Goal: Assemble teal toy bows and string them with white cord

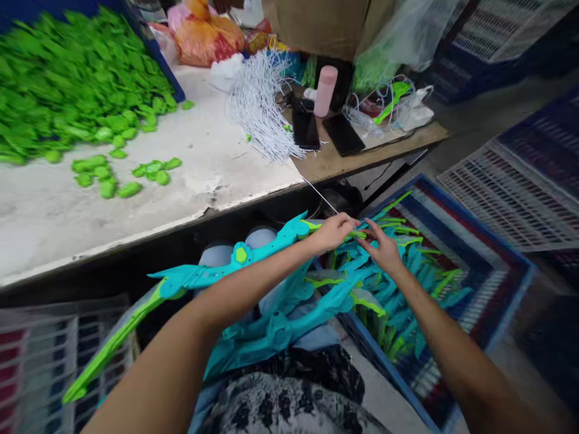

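Note:
A turquoise toy bow (pixel 217 274) with bright green limbs lies slantwise across my lap, its right tip between my two hands. My left hand (pixel 337 232) is closed around this green limb near its end. Close beside it, my right hand (pixel 383 246) pinches at the tip with bent fingers, where the string meets the bow. A thin white string (pixel 320 195) runs from my fingers up to the table's edge. Exactly what the fingertips grip is partly hidden. More turquoise bow parts (pixel 280 325) rest on my lap below.
A bundle of white strings (pixel 265 105) lies on the worktable (pixel 194 160), near two phones (pixel 344 134) and a pink bottle (pixel 325 90). Small green plastic pieces (pixel 81 84) are heaped at the left. A blue-rimmed crate (pixel 506 313) at my right holds several bows (pixel 407 277).

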`<state>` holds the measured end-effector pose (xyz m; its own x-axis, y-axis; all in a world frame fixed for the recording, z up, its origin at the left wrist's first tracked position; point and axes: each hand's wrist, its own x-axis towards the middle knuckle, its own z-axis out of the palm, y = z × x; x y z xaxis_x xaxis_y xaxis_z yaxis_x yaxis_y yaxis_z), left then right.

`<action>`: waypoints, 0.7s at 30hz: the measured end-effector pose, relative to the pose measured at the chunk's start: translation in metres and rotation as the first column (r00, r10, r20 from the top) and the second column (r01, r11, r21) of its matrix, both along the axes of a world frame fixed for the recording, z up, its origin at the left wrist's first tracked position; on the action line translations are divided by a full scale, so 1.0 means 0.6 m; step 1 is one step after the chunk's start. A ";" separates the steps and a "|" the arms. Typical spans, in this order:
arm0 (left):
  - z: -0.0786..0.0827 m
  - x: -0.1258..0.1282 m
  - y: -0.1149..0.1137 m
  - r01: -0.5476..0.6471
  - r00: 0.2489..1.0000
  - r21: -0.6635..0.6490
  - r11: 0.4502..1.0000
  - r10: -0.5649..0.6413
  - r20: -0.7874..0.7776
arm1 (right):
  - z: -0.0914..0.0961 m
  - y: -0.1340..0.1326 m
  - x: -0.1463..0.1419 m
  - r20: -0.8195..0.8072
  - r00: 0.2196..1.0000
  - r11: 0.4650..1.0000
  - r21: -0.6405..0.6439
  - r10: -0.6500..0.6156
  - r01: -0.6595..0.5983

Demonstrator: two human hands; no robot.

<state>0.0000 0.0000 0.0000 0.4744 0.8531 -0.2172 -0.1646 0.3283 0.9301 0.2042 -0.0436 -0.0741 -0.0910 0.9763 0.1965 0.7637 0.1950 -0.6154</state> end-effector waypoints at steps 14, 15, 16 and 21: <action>0.187 -0.424 -0.078 -0.613 0.788 0.053 0.789 0.604 0.119 | -0.031 -0.015 0.041 0.030 0.997 0.997 -0.018 -0.078 0.079; 0.195 -0.437 -0.098 -0.681 0.731 0.076 0.729 0.671 0.122 | -0.030 -0.008 0.040 0.050 0.996 0.997 -0.018 -0.071 0.071; 0.200 -0.445 -0.120 -0.730 0.684 0.102 0.676 0.722 0.103 | -0.028 -0.001 0.038 0.077 0.996 0.998 -0.021 -0.053 0.055; 0.171 -0.412 -0.221 -0.770 0.635 0.012 0.637 0.769 -0.068 | 0.016 0.022 -0.005 0.318 0.944 0.986 0.103 0.091 -0.130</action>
